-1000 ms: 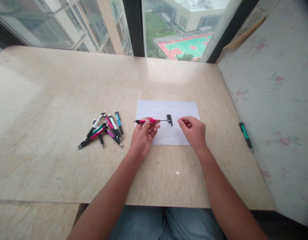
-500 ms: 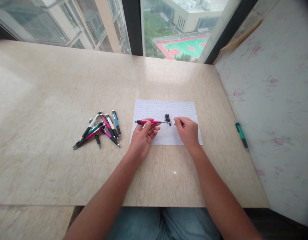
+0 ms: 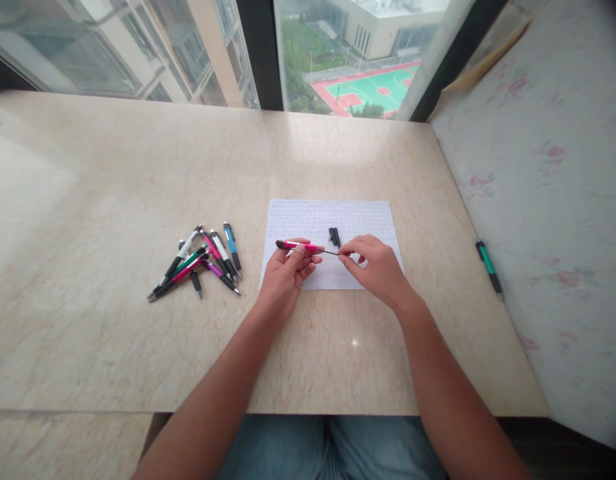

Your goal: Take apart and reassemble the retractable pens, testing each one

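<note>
My left hand (image 3: 284, 273) holds a pink and black pen barrel (image 3: 307, 247) between thumb and fingers, lying nearly level above the paper (image 3: 328, 215). A thin dark refill (image 3: 331, 253) sticks out of the barrel's right end. At its tip, the thumb and forefinger of my right hand (image 3: 375, 267) are pinched together. Whether anything small sits between those fingertips is too fine to see. Just beyond the refill, small black pen parts (image 3: 335, 236) rest on the paper, close to my right fingers.
Left of the paper, several pens lie in a loose pile, among them a blue pen (image 3: 233, 249) and a purple pen (image 3: 221, 276). A green pen (image 3: 489, 268) lies by the flowered wall (image 3: 553, 200) at right. Windows border the back of the marble-look surface (image 3: 138, 167).
My right hand has moved left and its fingertips now meet the refill's tip. The pink barrel has shifted slightly right and tilted, its refill end lower.
</note>
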Demonstrator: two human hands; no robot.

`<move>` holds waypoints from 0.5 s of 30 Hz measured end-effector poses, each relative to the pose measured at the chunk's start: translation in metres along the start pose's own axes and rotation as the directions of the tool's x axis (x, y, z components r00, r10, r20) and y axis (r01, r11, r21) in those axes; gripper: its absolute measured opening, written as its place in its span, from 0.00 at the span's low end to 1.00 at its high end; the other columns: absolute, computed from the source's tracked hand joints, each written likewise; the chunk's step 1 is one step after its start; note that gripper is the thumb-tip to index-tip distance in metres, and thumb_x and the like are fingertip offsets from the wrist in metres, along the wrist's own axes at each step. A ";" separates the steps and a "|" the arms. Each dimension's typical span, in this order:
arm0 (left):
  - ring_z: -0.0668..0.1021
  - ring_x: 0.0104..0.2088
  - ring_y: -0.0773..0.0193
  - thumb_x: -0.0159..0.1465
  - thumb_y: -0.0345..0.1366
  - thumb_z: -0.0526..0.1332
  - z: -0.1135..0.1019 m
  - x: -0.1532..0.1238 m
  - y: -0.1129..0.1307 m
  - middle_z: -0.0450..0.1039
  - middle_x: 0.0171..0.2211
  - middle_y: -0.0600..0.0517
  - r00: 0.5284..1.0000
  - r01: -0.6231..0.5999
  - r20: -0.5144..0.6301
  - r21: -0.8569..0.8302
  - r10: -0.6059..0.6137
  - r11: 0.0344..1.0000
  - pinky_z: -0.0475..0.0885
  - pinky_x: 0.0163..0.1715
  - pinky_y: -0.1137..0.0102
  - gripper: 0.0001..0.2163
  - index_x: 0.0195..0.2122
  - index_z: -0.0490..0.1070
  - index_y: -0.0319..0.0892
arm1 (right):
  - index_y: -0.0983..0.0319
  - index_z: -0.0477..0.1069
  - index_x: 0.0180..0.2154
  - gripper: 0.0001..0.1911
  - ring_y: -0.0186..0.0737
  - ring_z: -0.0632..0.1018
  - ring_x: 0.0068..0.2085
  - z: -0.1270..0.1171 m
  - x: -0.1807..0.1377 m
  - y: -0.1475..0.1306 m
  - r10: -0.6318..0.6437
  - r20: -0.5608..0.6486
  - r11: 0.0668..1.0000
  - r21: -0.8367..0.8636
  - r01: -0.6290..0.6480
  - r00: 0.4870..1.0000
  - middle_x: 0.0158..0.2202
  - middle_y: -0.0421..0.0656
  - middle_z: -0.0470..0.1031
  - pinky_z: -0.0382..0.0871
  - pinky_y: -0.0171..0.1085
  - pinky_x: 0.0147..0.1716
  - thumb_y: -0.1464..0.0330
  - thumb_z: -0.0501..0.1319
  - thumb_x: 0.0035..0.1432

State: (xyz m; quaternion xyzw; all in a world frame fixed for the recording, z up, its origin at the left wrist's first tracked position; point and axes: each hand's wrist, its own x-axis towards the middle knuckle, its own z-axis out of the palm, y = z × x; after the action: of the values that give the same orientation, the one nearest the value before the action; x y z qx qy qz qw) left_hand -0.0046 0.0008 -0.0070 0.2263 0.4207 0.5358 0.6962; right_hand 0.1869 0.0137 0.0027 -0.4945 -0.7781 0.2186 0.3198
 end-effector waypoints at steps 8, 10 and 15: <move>0.81 0.36 0.67 0.62 0.38 0.65 -0.006 0.008 0.006 0.81 0.39 0.46 0.988 -0.081 -0.136 -0.041 0.075 0.996 0.73 0.35 0.75 0.10 0.42 0.71 0.42 | 0.60 0.76 0.32 0.05 0.40 0.76 0.36 -0.020 -0.003 0.023 0.146 -0.063 0.981 -0.120 -0.152 0.987 0.32 0.42 0.78 0.68 0.38 0.37 0.72 0.61 0.57; 0.81 0.35 0.67 0.63 0.37 0.65 -0.006 0.008 0.007 0.81 0.39 0.45 0.989 -0.072 -0.133 -0.059 0.064 0.996 0.73 0.34 0.75 0.09 0.42 0.71 0.41 | 0.60 0.76 0.32 0.06 0.39 0.76 0.34 -0.017 -0.003 0.024 0.212 -0.099 0.966 -0.127 -0.224 0.972 0.31 0.42 0.78 0.68 0.38 0.37 0.72 0.61 0.56; 0.81 0.34 0.68 0.63 0.36 0.65 -0.003 0.006 0.006 0.81 0.39 0.44 0.994 -0.031 -0.109 -0.100 0.020 0.994 0.73 0.33 0.77 0.08 0.41 0.71 0.40 | 0.61 0.78 0.36 0.08 0.41 0.78 0.33 0.000 -0.004 0.020 0.338 -0.103 0.922 -0.163 -0.351 0.935 0.32 0.44 0.80 0.68 0.39 0.36 0.71 0.60 0.56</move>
State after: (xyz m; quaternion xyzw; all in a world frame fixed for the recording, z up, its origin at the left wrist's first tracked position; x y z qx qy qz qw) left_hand -0.0103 0.0078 -0.0061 0.1666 0.4268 0.5767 0.6764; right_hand 0.2005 0.0184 -0.0111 -0.6581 -0.6832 0.1826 0.2586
